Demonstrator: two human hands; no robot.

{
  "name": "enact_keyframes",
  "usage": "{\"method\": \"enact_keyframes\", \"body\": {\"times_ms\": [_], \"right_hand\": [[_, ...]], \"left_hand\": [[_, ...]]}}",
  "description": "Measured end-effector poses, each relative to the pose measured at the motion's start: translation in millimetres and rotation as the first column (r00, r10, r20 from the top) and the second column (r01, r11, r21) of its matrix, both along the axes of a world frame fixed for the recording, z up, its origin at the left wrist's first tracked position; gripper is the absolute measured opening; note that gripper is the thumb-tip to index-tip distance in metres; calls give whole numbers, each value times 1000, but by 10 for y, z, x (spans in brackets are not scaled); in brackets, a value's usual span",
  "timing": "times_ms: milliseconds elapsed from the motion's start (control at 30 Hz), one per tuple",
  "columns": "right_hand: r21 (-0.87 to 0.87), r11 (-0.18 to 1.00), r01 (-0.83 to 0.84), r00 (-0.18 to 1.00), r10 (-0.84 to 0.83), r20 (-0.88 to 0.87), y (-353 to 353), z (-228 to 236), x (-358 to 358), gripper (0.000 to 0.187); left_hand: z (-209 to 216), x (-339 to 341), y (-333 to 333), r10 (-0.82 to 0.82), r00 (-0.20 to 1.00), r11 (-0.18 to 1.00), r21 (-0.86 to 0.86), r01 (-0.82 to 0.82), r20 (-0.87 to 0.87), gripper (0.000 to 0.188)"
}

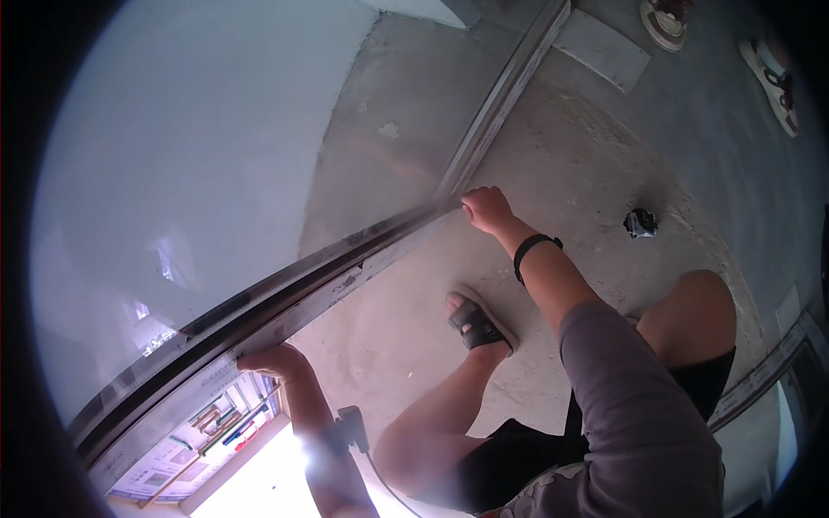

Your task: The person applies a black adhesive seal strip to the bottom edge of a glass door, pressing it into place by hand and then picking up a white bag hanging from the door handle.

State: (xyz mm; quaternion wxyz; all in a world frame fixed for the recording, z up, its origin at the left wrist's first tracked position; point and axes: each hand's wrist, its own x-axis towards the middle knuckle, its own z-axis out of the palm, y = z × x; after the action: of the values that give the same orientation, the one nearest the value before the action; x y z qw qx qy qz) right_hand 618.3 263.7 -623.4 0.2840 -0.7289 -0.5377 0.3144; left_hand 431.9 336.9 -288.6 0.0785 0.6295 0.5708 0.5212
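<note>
Gripping the long, pale-edged frame point(345, 278) at two places: with the left hand point(283, 364) hooked closed over the lower edge of its nearer run, and with the right hand point(488, 211) curled tight about its corner, fingertips hidden. Rising obliquely from lower left to that corner, then turning away toward the top; bordering a bluish reflective pane point(199, 164) on its upper-left side. Judged, from the two-handed hold, as being at a steadying or positioning step; calling next for even grip at both places and care with the pane. Showing no clearly identifiable container: on the floor point(397, 332) right of the frame's corner, only a crumpled black-and-white object point(641, 224), possibly a pouch, contents impossible to tell. Below the frame's left end, a printed panel point(164, 462) with coloured bars point(246, 432); too small to tell whether a rack. Right of the frame's upper run, a flat slab point(602, 49) and, farther off, another person's shoes point(777, 91).
</note>
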Motion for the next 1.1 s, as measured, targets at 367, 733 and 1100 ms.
{"method": "enact_keyframes", "body": {"times_ms": [367, 733, 1100], "right_hand": [[18, 993, 114, 991, -112, -69, -12, 168, -79, 33], [-202, 969, -144, 980, 168, 107, 281, 67, -160, 27], [-213, 950, -229, 931, 277, 238, 163, 214, 307, 22]], "left_hand": [[-38, 208, 44, -76, 984, 992, 108, 59, 161, 95], [-66, 164, 83, -76, 970, 992, 118, 49, 229, 97], [-73, -6, 117, -148, 962, 987, 99, 128, 231, 92]]}}
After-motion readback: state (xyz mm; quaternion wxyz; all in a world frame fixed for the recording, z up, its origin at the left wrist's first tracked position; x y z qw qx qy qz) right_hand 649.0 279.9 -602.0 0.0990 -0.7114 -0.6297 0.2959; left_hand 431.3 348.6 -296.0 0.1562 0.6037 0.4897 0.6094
